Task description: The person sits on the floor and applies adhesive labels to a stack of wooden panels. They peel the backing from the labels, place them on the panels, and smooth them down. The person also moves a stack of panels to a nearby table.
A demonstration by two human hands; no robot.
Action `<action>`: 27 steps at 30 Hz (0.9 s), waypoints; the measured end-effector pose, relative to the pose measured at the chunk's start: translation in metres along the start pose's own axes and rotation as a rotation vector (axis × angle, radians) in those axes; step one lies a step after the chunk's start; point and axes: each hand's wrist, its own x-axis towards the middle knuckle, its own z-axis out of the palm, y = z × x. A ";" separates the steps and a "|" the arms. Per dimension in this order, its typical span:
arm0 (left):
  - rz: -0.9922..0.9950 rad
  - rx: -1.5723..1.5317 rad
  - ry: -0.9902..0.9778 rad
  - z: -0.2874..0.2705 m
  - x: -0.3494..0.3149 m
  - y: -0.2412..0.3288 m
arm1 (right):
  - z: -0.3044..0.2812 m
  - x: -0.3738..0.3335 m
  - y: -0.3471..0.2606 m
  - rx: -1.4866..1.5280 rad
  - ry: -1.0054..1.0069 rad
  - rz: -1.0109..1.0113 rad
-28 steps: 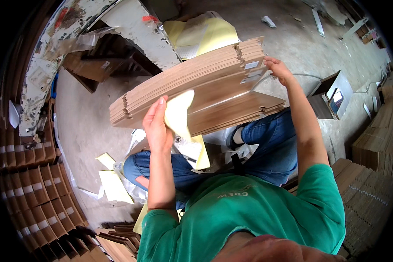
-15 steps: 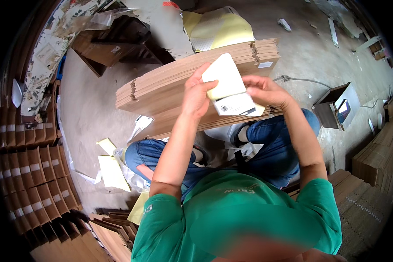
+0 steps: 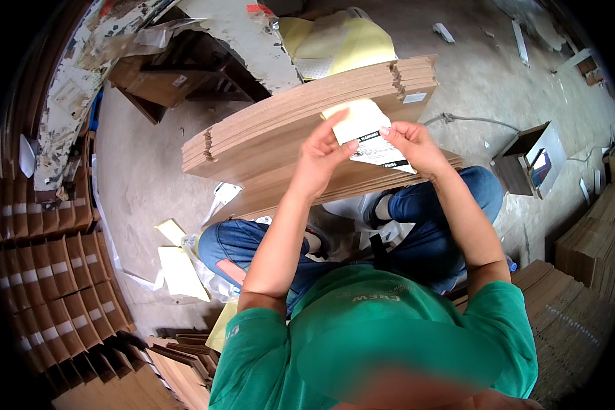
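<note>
Both hands are on a small sheet of stickers in front of my chest, above a stack of wood-grain panels point(image 3: 266, 174). White labels point(image 3: 377, 152) with black bands and small print show on its lower part, and pale yellow backing paper point(image 3: 357, 117) on its upper part. My left hand point(image 3: 319, 156) grips the sheet's left side, its thumb by the labels and its index finger over the yellow paper, slightly blurred. My right hand point(image 3: 419, 147) pinches the right edge between thumb and fingers. The panels stand on edge, notched near both ends, across my bent legs.
Discarded yellow backing sheets point(image 3: 183, 273) and clear plastic lie left of my knee. Brown divided racks point(image 3: 58, 287) fill the left side. More panels point(image 3: 557, 321) are stacked at lower right. A box-like unit point(image 3: 526, 160) and a grey cord point(image 3: 482, 123) lie on the concrete floor.
The sheet has turned and shifted slightly right, so more of the printed labels shows. My right hand has closed on its right edge, and my left hand has slid right and down along it.
</note>
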 end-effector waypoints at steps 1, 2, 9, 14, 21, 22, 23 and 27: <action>-0.037 0.050 -0.032 -0.001 0.000 -0.002 | 0.000 -0.001 0.000 0.001 0.005 0.007; -0.074 0.099 -0.063 -0.001 -0.001 -0.003 | 0.000 -0.002 0.000 0.001 0.009 0.016; -0.213 0.141 -0.013 0.001 -0.001 -0.007 | 0.007 -0.018 -0.014 -0.964 0.360 -0.780; -0.409 -0.118 -0.047 0.002 0.003 -0.001 | 0.010 -0.020 -0.019 -1.169 0.179 -1.007; -0.503 -0.330 -0.006 0.000 0.006 -0.017 | 0.001 -0.023 -0.006 -1.228 0.121 -1.092; -0.521 -0.365 0.023 -0.001 0.007 -0.020 | 0.000 -0.024 -0.004 -1.228 0.095 -1.100; -0.573 -0.323 0.033 -0.002 0.010 -0.024 | -0.001 -0.025 -0.001 -1.228 0.068 -1.108; -0.645 -0.204 0.020 -0.008 0.021 -0.040 | -0.003 -0.027 0.008 -1.194 0.027 -0.997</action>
